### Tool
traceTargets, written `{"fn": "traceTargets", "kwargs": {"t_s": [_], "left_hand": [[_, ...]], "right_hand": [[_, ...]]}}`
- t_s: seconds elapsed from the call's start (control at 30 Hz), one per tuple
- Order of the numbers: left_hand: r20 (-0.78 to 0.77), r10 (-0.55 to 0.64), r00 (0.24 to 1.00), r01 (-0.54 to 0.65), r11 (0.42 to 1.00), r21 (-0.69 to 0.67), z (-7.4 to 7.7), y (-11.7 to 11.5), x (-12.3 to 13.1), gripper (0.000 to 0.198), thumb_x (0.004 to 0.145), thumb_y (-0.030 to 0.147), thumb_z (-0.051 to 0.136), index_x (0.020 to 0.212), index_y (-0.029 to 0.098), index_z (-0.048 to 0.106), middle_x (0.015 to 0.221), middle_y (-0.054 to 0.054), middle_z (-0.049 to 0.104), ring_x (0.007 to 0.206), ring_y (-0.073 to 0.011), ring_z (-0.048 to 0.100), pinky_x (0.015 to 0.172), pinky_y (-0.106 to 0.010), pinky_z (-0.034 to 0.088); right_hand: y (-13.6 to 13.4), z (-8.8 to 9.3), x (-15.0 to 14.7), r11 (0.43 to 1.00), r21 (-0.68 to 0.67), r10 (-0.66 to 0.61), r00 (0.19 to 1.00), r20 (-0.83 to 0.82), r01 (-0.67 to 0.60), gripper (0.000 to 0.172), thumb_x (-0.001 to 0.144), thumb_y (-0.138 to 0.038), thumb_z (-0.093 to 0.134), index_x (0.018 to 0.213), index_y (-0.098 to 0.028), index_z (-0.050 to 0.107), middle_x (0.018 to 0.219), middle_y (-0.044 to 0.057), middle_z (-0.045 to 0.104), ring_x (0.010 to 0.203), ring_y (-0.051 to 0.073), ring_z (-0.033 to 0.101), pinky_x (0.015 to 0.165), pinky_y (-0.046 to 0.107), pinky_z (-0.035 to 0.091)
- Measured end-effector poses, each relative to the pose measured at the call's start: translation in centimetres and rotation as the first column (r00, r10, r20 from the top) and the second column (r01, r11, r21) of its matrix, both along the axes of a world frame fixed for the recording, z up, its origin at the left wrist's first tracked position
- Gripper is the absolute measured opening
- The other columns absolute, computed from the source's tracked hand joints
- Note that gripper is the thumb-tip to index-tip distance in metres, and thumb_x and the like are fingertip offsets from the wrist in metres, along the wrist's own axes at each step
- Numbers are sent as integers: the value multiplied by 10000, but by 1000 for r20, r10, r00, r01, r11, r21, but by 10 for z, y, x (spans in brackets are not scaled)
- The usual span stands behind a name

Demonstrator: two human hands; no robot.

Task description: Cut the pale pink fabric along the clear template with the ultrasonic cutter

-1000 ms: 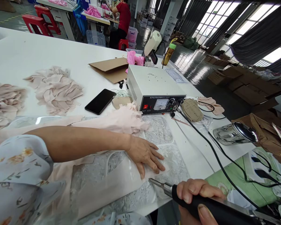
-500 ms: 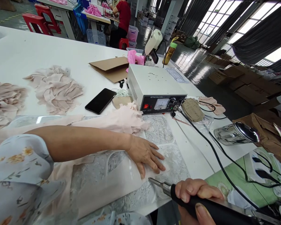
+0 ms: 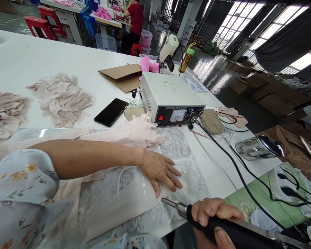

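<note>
My left hand (image 3: 162, 171) lies flat with its fingers spread on a translucent curved sheet (image 3: 119, 207) and pale fabric over a grey-patterned mat (image 3: 194, 176). My right hand (image 3: 215, 218) is wrapped round the black handle of a metal-tipped tool (image 3: 181, 208). The tool's tip touches or nearly touches the sheet's edge, just below my left thumb. Light pink fabric strips (image 3: 134, 133) are bunched behind my left forearm. What lies under my left palm is hidden.
Behind the mat stand a grey control box (image 3: 173, 93) and a black phone (image 3: 111, 111). Fabric piles (image 3: 64, 98) lie at the left. A black cable (image 3: 230, 160) and a glass jar (image 3: 256, 147) are at the right. A person in red (image 3: 135, 20) sits far back.
The tool in my right hand has moved slightly left, its tip closer to my left thumb. My left hand stays almost in place.
</note>
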State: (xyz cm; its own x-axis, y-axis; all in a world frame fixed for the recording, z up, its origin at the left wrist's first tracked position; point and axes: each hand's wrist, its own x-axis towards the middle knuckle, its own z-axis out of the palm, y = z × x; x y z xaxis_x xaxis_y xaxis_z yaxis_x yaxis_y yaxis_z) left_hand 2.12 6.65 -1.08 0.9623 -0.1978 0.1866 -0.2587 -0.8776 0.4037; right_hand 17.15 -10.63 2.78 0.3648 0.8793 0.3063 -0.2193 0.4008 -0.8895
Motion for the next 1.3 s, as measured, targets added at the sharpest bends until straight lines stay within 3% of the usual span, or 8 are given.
{"fn": "traceTargets", "kwargs": {"t_s": [0.17, 0.37, 0.5, 0.63, 0.77, 1.0, 1.17, 1.3], "left_hand": [[87, -3, 996, 2, 1000, 15, -3, 1, -1, 314, 794, 396, 808, 1095, 425, 722, 1374, 107, 586, 1347, -214, 501, 1163, -287, 309], [100, -23, 995, 24, 1000, -17, -4, 2, -1, 276, 837, 403, 766, 1108, 370, 723, 1378, 45, 596, 1349, -236, 500, 1177, -316, 296], [56, 5, 998, -1, 998, -65, 0, 1, -3, 280, 863, 415, 740, 1135, 357, 715, 1370, 18, 608, 1344, -247, 506, 1188, -345, 288], [-9, 31, 999, -32, 998, -52, 15, -3, -11, 360, 943, 450, 628, 1256, 276, 665, 1443, -62, 541, 1390, -268, 447, 1203, -387, 262], [-89, 102, 991, -103, 995, -7, 26, -22, -25, 393, 1020, 389, 506, 1368, 223, 580, 1508, -96, 458, 1443, -261, 360, 1226, -415, 205], [-101, 190, 977, -176, 975, 134, 21, -47, -54, 474, 1049, 410, 450, 1487, 234, 420, 1521, -83, 442, 1453, -255, 339, 1237, -464, 169], [15, 382, 924, -377, 904, 202, 27, -75, -62, 482, 1046, 347, 460, 1486, 168, 383, 1469, -164, 494, 1384, -281, 448, 1180, -468, 324], [75, 484, 872, -487, 839, 243, 15, -108, -64, 487, 1043, 356, 452, 1461, 116, 383, 1399, -198, 554, 1317, -318, 519, 1077, -483, 458]], "right_hand": [[3, -4, 4, 997, 40, 62, 997, 54, -65, 129, 844, -288, 647, 820, -224, 537, 737, -21, 506, 528, 110, 501, 469, 287, 480], [3, -2, 1, 999, 24, 35, 997, 65, -37, 76, 866, -259, 606, 858, -225, 539, 746, -20, 507, 549, 113, 510, 494, 288, 482], [-1, -1, 11, 995, 74, -65, 998, -17, 66, 96, 819, -279, 622, 829, -218, 548, 730, -27, 500, 526, 101, 490, 469, 264, 454], [-12, -7, 31, 981, 51, -177, 976, -125, 184, 91, 776, -255, 619, 834, -211, 565, 725, -25, 501, 525, 96, 477, 474, 258, 445], [-23, -13, 41, 963, 49, -253, 950, -183, 266, 85, 749, -229, 604, 828, -210, 580, 711, -20, 516, 528, 105, 493, 478, 264, 457], [-12, -23, 39, 946, 124, -269, 938, -220, 301, 117, 745, -239, 598, 858, -210, 596, 721, -22, 513, 521, 105, 499, 482, 276, 464], [5, -27, 36, 941, 187, -234, 942, -242, 282, 131, 745, -237, 602, 873, -215, 602, 749, -19, 541, 535, 105, 517, 497, 280, 467], [19, -27, 32, 944, 212, -201, 950, -237, 253, 113, 762, -243, 623, 870, -222, 599, 777, -22, 568, 542, 100, 536, 524, 288, 483]]}}
